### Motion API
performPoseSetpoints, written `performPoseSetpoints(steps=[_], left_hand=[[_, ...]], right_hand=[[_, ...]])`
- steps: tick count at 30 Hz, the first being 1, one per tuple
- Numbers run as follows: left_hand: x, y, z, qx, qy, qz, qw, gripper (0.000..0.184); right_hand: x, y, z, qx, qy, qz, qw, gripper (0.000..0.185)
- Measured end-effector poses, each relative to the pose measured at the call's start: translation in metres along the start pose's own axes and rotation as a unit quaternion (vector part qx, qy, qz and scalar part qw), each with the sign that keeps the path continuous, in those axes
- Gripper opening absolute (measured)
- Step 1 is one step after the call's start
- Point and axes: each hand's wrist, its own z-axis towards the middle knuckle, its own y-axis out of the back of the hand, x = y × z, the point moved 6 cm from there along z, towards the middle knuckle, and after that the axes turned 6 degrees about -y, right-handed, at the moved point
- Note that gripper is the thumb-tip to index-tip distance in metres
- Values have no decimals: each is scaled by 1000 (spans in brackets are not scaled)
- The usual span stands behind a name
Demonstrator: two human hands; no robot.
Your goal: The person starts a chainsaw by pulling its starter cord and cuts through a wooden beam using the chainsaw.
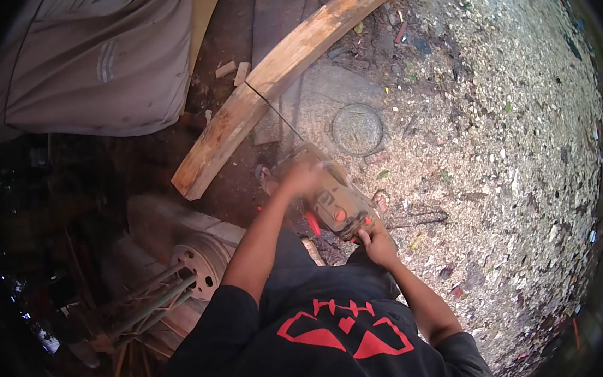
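Observation:
A dusty chainsaw [338, 203] is held in front of the person's body, its thin bar pointing up and left across a long, thick wooden beam [304, 46]. The bar meets the beam at a dark line across the wood. My left hand [305, 175], blurred by motion, is at the front of the saw, around its front handle. My right hand [377, 245] is closed on the rear handle, with the thumb showing on top. The saw's body hides part of both grips.
A grey cover [104, 62] drapes over something at the upper left. Small wood offcuts [225, 70] lie beside the beam. A wheel rim [201, 267] stands at lower left. A round lid [357, 129] lies in the ground, with wood chips [496, 145] spread rightward.

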Motion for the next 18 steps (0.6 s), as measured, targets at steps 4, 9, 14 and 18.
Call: performPoseSetpoints(steps=[4,9,14,18], left_hand=[[-5,-6,-7,5,-2,-29,1000,61],[-8,-20,-10,-1,-5,-38,999,61],[-26,-23,-17,1,-65,-72,995,53],[-31,-25,-22,16,-70,-53,996,50]], right_hand=[[1,8,-8,-43,46,21,998,57],[-8,14,-17,-16,13,4,1000,58],[-15,19,-25,5,-54,-32,998,61],[-27,16,-25,6,-46,-26,999,62]])
